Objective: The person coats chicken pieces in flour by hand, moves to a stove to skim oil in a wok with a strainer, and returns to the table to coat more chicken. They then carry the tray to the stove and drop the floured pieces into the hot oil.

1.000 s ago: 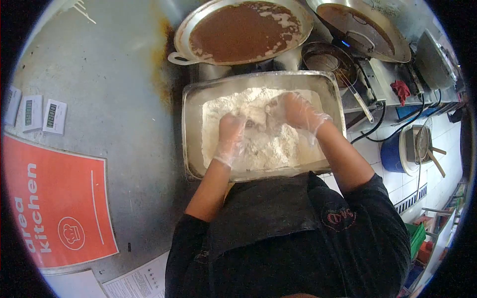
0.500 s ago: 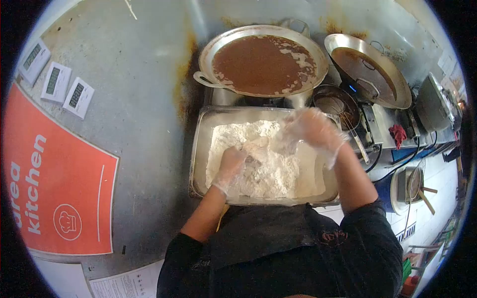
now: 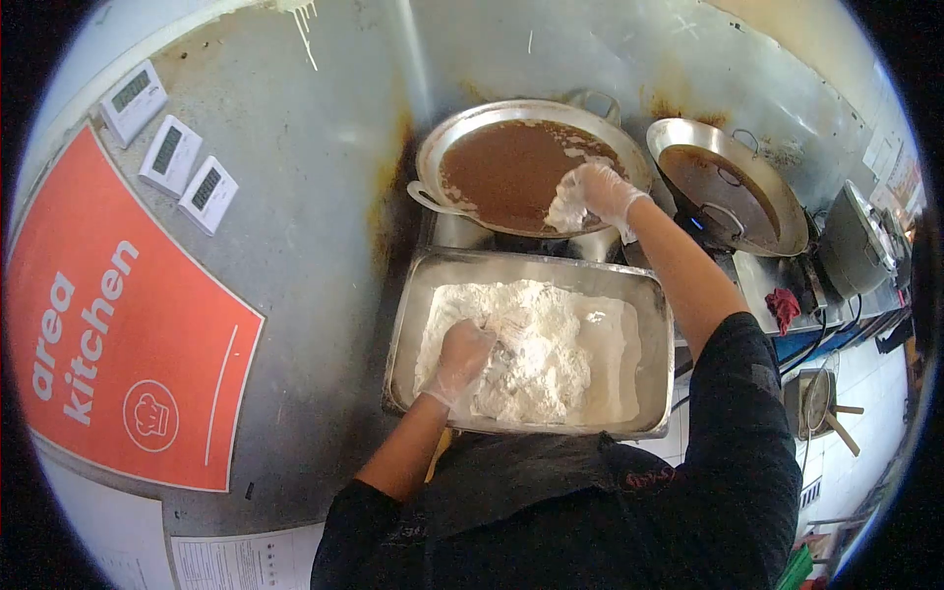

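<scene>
My right hand (image 3: 602,190), in a clear plastic glove, is over the front right of a wide metal wok (image 3: 430,157) of brown, foamy oil (image 3: 511,162). Its fingers are closed on a white, flour-coated piece of food (image 3: 566,208), whose exact kind does not show. My left hand (image 3: 464,356), gloved too, is down in the white flour (image 3: 541,379) inside a rectangular steel tray (image 3: 531,264). Its fingers curl around another flour-coated piece (image 3: 506,324), partly hidden by the hand and the flour.
A second wok (image 3: 678,133) with dark oil stands at the right, beside a lidded grey pot (image 3: 851,236) and a red cloth (image 3: 783,308). Three white timers (image 3: 172,155) and an orange sign (image 3: 147,334) are at the left. A strainer (image 3: 816,401) is low at the right.
My right hand has moved from above the tray, forward to the wok, carrying the floured piece. My left hand has stayed in the flour. The camera view has shifted a little.
</scene>
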`<move>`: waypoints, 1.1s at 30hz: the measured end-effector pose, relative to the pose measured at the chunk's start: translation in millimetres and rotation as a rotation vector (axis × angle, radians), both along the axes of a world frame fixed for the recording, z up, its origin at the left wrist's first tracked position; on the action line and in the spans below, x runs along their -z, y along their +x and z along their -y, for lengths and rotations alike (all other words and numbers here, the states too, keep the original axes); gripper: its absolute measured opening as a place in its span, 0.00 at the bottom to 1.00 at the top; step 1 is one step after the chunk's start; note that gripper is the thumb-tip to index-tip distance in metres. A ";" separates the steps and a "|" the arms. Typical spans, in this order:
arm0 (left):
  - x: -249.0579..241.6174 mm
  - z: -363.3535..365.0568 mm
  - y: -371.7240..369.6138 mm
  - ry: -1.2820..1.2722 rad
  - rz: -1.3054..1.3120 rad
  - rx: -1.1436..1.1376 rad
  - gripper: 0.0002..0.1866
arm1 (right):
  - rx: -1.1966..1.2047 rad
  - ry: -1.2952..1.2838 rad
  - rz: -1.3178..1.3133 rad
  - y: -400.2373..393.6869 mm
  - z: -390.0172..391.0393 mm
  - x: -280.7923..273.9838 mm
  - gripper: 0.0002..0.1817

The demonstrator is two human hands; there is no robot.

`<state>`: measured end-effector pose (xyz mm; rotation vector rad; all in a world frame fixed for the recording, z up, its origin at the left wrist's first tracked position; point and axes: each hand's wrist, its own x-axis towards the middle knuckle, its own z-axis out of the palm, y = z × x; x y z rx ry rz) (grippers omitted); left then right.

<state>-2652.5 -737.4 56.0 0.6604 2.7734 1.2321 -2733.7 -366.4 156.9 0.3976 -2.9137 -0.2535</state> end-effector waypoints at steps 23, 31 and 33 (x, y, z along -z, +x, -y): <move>-173.1 -119.8 -162.8 0.100 0.087 0.420 0.13 | 0.435 -0.593 0.118 250.7 84.3 15.6 0.23; -99.8 -164.6 -228.2 -0.639 -0.650 0.535 0.20 | 0.520 -0.607 0.103 279.4 79.6 42.4 0.21; -108.6 -166.7 -210.3 -0.582 -0.635 0.393 0.22 | 0.495 -0.615 0.100 282.4 80.2 42.0 0.20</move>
